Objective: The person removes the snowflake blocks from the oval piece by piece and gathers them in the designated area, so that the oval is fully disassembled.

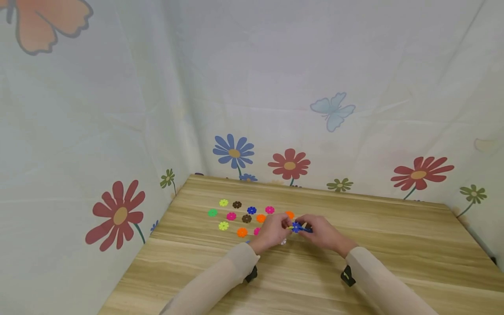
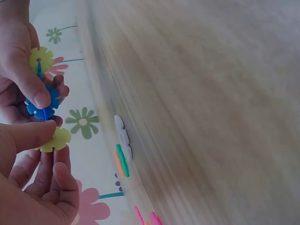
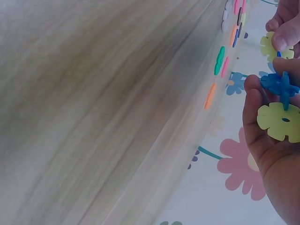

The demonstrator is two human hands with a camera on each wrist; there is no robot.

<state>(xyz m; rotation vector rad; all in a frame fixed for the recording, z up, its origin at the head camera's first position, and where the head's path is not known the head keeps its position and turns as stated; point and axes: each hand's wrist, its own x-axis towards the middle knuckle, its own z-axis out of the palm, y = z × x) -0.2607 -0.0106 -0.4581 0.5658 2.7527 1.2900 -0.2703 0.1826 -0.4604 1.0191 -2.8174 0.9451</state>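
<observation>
Over the table, my left hand point(image 1: 271, 232) pinches a yellow flower-shaped interlocking disc point(image 2: 60, 139) between thumb and fingers. Facing it, my right hand point(image 1: 322, 234) grips a small chain of joined discs, with a blue disc point(image 2: 43, 104) under the thumb. Another yellow disc point(image 3: 280, 123) hangs on that chain near the right palm, linked through a blue piece point(image 3: 285, 91) seen edge-on. Between the hands, the left hand's yellow disc meets a blue piece; how deep their slots engage, I cannot tell.
Several loose discs lie flat on the wooden table point(image 1: 393, 245), mostly left of the hands, among them a green disc point(image 1: 212, 212), a brown disc point(image 1: 237, 204) and an orange disc point(image 1: 242, 232). A white disc point(image 2: 123, 137) lies near the left hand. A flower-printed cloth point(image 1: 378, 131) stands behind.
</observation>
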